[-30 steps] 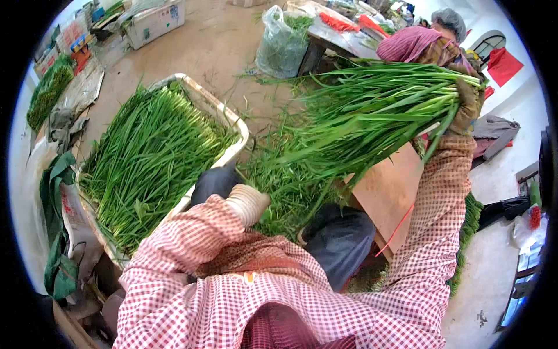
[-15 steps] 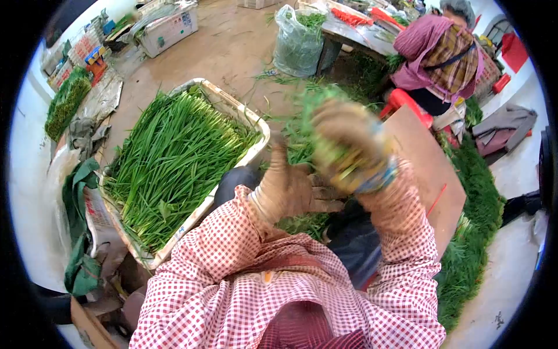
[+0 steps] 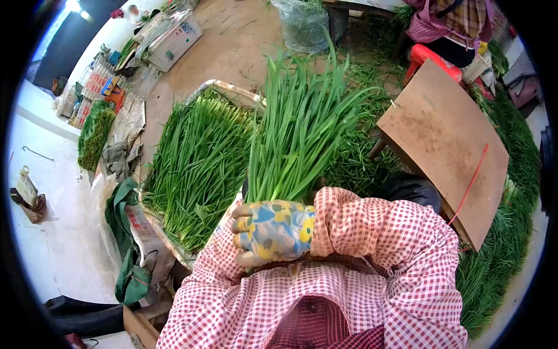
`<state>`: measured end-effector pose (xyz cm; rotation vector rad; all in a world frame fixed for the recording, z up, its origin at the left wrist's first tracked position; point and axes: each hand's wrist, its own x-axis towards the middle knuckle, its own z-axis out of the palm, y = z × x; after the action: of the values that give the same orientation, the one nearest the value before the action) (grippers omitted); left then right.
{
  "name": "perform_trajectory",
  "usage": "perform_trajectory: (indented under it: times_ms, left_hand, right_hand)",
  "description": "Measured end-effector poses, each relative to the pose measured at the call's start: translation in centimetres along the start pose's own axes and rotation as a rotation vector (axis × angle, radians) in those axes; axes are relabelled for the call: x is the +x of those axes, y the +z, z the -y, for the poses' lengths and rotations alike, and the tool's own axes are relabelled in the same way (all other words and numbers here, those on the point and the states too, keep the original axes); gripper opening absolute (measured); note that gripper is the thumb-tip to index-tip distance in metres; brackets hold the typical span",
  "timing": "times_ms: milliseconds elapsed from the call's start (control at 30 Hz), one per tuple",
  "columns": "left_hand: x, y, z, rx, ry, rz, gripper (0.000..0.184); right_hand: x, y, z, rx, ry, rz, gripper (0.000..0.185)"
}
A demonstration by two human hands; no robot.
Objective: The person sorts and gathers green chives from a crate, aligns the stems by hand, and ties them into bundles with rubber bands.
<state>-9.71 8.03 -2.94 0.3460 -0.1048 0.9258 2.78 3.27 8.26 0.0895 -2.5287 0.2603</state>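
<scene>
My right hand, in a blue and yellow patterned glove with brown fingertips, is closed around the lower stalks of a bunch of garlic chives. The bunch stands upright before my chest, its leaf tips fanned away from me. My left hand is hidden behind the right glove and the bunch; only its checked sleeve shows. Left of the bunch, a white crate holds a thick layer of garlic chives laid side by side.
A brown board with a red string lies to the right. Beyond it greens are heaped along the wall. Loose leaves cover the floor ahead. A plastic bag, a red stool and another person are farther off.
The right hand has come down and toward my chest, with the bunch now upright and fanned out. The left hand, open before, has gone out of sight. The view has shifted.
</scene>
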Motion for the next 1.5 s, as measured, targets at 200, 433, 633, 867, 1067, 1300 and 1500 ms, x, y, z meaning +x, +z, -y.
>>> perform_trajectory:
  times_ms: [200, 433, 633, 867, 1067, 1300, 1500]
  left_hand:
    - [2.6, -0.6, 0.7, -0.011, -0.018, 0.06, 0.064]
    - [6.5, 0.4, 2.1, 0.248, -0.244, -0.007, 0.082]
    - [13.6, 4.7, 5.7, 1.287, -0.12, -0.029, 0.114]
    - [24.8, 11.5, 10.6, 1.41, -0.059, 0.405, 0.102]
    - [32.2, 10.6, 16.0, 1.386, -0.2, 0.603, 0.082]
    - [34.3, 10.0, 19.6, 1.405, -0.26, 0.531, 0.08]
    - [32.7, 8.1, 15.7, 1.905, 0.13, 0.578, 0.071]
  right_hand:
    - [-5.6, -7.4, 0.1, 0.151, 0.37, -0.53, 0.059]
    - [-19.7, -5.8, -1.2, 0.984, 1.376, -0.845, 0.094]
    - [-16.6, -9.7, -3.7, 0.678, 0.961, -0.991, 0.104]
    - [-19.9, -20.4, -3.2, 0.357, 0.75, -1.078, 0.066]
    - [-28.4, -24.4, -0.6, 0.578, 0.873, -1.025, 0.083]
    - [-35.5, -21.1, -4.7, 0.518, 0.76, -1.046, 0.085]
    - [-27.7, -22.0, -3.8, 0.325, 0.876, -0.896, 0.063]
